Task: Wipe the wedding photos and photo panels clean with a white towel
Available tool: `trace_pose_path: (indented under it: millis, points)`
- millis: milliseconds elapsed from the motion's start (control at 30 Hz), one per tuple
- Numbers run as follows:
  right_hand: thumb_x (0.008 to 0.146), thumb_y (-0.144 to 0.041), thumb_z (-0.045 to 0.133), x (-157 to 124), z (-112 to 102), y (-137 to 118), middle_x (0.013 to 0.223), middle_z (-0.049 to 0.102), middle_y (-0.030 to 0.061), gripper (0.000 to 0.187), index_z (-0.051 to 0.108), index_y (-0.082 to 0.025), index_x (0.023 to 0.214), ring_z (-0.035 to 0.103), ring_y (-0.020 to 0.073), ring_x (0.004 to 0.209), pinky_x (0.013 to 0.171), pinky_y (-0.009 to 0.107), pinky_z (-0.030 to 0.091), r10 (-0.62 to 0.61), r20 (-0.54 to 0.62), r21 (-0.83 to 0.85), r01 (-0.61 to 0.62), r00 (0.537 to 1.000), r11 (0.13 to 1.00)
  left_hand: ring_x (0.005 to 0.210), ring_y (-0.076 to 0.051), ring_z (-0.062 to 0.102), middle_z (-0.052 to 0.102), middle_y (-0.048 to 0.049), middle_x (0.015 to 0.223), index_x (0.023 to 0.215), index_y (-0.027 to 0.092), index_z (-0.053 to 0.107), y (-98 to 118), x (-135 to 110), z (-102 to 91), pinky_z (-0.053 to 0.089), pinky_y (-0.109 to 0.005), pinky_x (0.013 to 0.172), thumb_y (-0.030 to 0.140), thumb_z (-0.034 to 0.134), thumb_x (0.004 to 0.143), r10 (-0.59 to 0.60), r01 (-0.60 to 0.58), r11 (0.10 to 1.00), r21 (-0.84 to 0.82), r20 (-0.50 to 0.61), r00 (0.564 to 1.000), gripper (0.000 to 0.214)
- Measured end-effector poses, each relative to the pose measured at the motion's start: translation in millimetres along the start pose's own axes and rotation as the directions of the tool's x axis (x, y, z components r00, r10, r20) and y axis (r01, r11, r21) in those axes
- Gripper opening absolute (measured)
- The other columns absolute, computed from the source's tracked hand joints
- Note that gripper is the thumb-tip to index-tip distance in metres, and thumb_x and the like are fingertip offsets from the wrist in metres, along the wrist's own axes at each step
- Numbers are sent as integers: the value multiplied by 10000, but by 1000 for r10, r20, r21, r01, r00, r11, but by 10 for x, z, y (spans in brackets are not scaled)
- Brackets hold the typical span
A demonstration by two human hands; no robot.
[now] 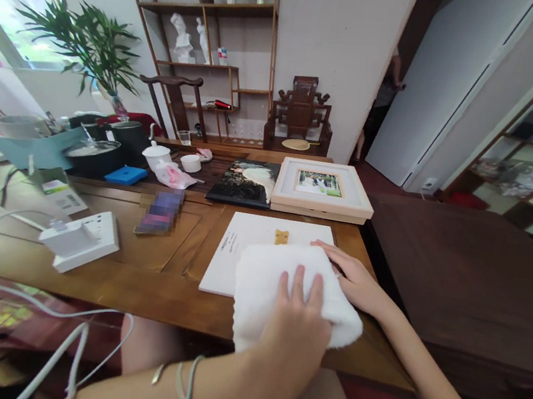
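Note:
A folded white towel (268,281) lies on a white board (244,243) at the near edge of the wooden table (153,276). My left hand (297,326) rests flat on top of the towel, fingers stretched out. My right hand (355,278) lies against the towel's right side, fingers extended along its far edge. A small yellow clip (281,236) sits on the board just beyond the towel.
A framed photo (323,188) and a dark picture (245,182) lie further back. A white power strip (81,239) with cable sits at left, near a blurred item (161,211), cups (157,155), a blue box (125,174) and a plant (89,43). A person stands in the far doorway (388,84).

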State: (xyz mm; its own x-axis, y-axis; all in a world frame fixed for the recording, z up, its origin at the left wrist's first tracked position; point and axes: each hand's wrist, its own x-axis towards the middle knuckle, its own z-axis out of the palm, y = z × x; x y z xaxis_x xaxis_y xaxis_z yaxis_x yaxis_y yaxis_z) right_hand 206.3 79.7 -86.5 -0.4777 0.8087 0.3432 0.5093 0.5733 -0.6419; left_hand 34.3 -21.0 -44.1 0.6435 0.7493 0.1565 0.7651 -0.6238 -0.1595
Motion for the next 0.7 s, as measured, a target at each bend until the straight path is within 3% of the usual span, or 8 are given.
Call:
trace_pose_path:
  millis: [167,300,433,567,700]
  points:
    - [838,-212,468,-2,14,16,1336,552,58,402,589,-253,1220,488,261,1250,1061,465,373,-24,-39,-2,24,999,1000,1290,-465,322,407,-182,1411,1107,148,670,-308,331,33,342,-628,981,190,514,864,-159,162,987,-16,104,982,292]
    - [867,-255,464,9,-3,-53,1281,595,58,391,548,-263,1249,553,261,1178,1008,450,431,-14,-99,30,17,995,999,1288,-462,326,394,-184,1416,1093,141,681,-240,405,93,321,-644,990,163,500,870,-202,202,979,7,116,973,288]
    - [919,-334,415,7,-15,-132,1299,582,40,344,561,-268,1223,520,240,1213,1045,420,392,6,-180,78,8,984,997,1266,-458,366,398,-178,1415,1113,148,673,17,210,64,345,-630,989,214,482,883,-29,28,999,31,27,999,306]
    - [936,-364,378,7,-21,-155,1303,584,34,342,625,-256,1146,504,232,1235,1081,406,354,3,-180,151,25,984,988,1270,-444,375,434,-126,1404,956,230,735,179,-67,-39,354,-628,983,285,504,879,169,-170,985,-10,-27,985,250]
    - [930,-360,382,21,-17,-149,1187,663,55,342,679,-239,1051,590,246,1134,1018,434,427,51,-132,107,-37,990,994,1263,-384,418,490,-97,1365,897,252,738,122,-218,-168,378,-585,982,275,503,886,143,-139,986,-88,35,989,236]
